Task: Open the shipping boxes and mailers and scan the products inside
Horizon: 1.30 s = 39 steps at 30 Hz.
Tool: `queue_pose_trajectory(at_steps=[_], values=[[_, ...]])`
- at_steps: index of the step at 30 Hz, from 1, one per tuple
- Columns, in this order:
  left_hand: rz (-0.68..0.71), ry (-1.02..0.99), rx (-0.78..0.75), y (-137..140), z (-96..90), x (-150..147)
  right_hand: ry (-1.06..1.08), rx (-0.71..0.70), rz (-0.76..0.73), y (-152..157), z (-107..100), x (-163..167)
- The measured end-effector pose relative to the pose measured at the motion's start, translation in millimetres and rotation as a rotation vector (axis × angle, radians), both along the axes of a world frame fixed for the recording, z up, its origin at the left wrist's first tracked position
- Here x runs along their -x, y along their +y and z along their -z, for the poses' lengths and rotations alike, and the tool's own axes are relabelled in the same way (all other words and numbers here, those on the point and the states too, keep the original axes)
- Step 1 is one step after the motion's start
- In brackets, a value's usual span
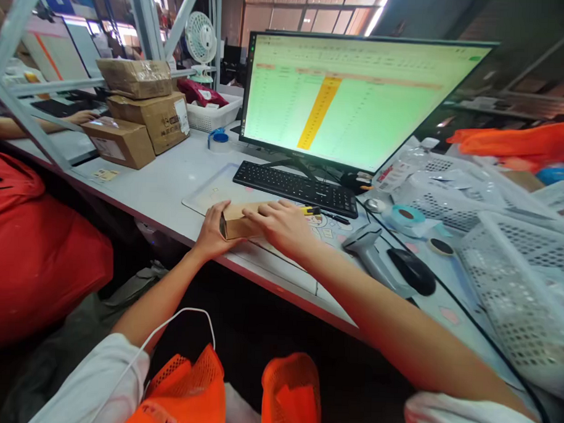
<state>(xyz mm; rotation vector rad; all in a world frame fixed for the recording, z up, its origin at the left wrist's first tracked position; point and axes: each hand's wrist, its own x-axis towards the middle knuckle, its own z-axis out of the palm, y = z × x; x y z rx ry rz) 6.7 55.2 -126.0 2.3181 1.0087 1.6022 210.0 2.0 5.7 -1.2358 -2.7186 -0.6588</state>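
Observation:
A small brown cardboard box [236, 227] lies at the front edge of the desk, its dark, apparently open end facing left. My left hand [209, 235] grips that end, thumb over the top and fingers along the near side. My right hand [284, 229] is closed over the box's right part, its curled fingers pressing on the top and hiding much of it. Just beyond the right hand a yellow and black tool [311, 210], perhaps a cutter, partly shows; I cannot tell whether the hand touches it. A black pen [336, 218] lies beside it.
Behind the box stand a black keyboard [294, 188] and a monitor [345, 102]. To the right are a grey barcode scanner [372, 255], a black mouse [412, 271], tape rolls and white baskets [506, 281]. Stacked cartons [149, 117] stand at left, near another person's hand [84, 117].

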Motion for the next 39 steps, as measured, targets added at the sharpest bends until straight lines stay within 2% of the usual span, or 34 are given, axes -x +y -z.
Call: queue_pose_trajectory(at_steps=[5, 14, 18, 23, 27, 31, 33, 36, 39], values=[[-0.016, -0.036, 0.028, -0.6, -2.1, -1.1, -0.114, 0.045, 0.015, 7.8, -0.2, 26.5], [-0.008, -0.077, 0.071, 2.5, 0.6, -0.9, -0.163, 0.036, 0.101, 8.7, 12.4, 33.3], [0.013, -0.097, 0.117, 1.8, -1.2, 0.4, -0.187, 0.040, 0.150, 9.1, 15.4, 7.5], [0.033, -0.101, 0.199, 1.2, -4.4, 3.7, -0.195, 0.055, 0.433, 9.0, 22.2, -51.3], [0.081, -0.103, 0.263, -0.1, -5.7, 4.8, -0.117, 0.102, 0.671, 1.1, 44.4, -90.1], [0.103, -0.079, 0.308, -0.7, -5.4, 4.1, 0.055, 0.172, 0.760, -10.1, 70.7, -104.2], [0.106, -0.078, 0.318, -0.6, -5.3, 4.0, 0.145, 0.182, 0.783, -12.5, 75.3, -105.2], [0.119, -0.081, 0.329, -0.3, -6.0, 4.3, 0.233, 0.187, 0.787, -10.7, 65.1, -103.6], [0.120, -0.079, 0.327, -0.3, -7.3, 4.0, 0.266, 0.195, 0.710, -6.4, 39.9, -94.1]])
